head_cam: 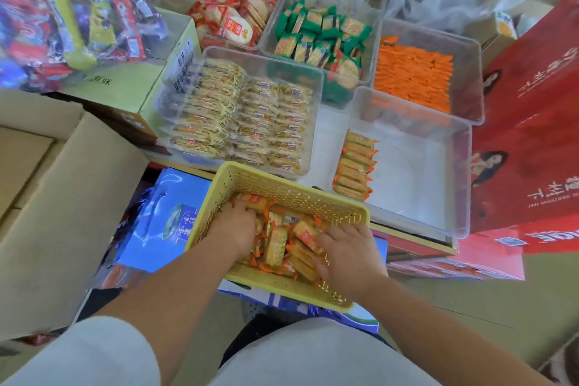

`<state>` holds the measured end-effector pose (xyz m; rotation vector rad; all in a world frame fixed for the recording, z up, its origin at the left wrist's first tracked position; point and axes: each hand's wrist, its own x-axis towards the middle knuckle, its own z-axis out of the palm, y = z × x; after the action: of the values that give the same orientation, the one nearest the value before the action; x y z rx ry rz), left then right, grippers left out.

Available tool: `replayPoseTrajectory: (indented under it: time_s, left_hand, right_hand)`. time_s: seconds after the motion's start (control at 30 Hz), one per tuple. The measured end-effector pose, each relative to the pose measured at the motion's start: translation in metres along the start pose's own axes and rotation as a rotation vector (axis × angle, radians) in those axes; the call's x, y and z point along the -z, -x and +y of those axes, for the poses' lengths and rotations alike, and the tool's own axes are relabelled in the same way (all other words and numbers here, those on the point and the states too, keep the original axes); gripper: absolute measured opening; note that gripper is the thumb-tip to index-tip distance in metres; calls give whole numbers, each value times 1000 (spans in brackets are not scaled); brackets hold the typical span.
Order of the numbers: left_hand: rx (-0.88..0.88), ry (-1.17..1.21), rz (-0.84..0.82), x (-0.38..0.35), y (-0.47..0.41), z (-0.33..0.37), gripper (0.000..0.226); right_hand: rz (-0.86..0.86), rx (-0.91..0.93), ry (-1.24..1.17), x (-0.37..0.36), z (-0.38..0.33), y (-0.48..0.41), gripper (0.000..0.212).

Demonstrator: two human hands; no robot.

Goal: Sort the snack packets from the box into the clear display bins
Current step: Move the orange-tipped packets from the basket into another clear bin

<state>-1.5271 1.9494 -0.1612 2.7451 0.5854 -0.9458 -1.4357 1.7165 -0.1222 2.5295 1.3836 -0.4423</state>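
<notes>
At far left, a plain cardboard box (59, 197) stands beside a blue gift bag (163, 219). Above them lies a clear sack of mixed wrapped sweets (72, 12).

The yellow perforated basket (282, 188) sits in the foreground, resting partly on the blue gift bag. It contains loose orange-ended snack packets (277, 244).

The left hand (233, 229) is inside the basket at its left side, palm down, fingers curled into the packets. Whether it grips one cannot be determined. The right hand (347, 255) is inside the basket at its right side, fingers spread and bent over the packets, touching them; a firm grip cannot be confirmed.

Behind the basket, a clear bin of pale biscuit packets (247, 116) is nearly full. To its right, a near-empty clear bin (438, 219) holds one row of orange-ended packets (355, 164) against its left wall.

Further back, bins hold red-and-white packets (232, 19), green packets (322, 37) and orange sachets (413, 75). A red carton (532, 122) stands at far right.
</notes>
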Motion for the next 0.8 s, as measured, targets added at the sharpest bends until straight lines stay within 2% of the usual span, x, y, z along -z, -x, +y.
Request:
replayPoseTrajectory:
  time_s: [0.2,0.27,0.37,0.43,0.5,0.6,0.7,0.73,0.8]
  left_hand:
    - [-96,53,234,10,-1,10,51]
    - [-96,259,169,12,-1,16,44]
    - [-91,497,-55,10,-1,29,43]
    - [-107,496,-141,7,-1,37,46]
    - [-134,435,-154,6,-1,41,55]
    - [-180,480,-208,2,-4,40,61]
    - [-197,550,-254,-4,-5,35,74]
    - [-194,559,-250,-7,-5,33,74]
    - [-191,618,-249,-13,-7,29,72]
  right_hand:
    - [-43,-5,35,-8,4,-3,47]
    - [-51,-14,42,-10,5,-3,46]
    - [-79,-40,52,-11,6,-5,45]
    - [-110,-35,55,-10,7,-7,44]
    - [-151,-17,48,-8,6,-11,42]
    - [-307,2,3,-4,0,-21,48]
    - [-542,-107,-213,-3,-13,-36,66]
    - [-570,-154,-318,-3,-17,-41,67]
    - [-537,-212,-511,-2,-20,-48,56]
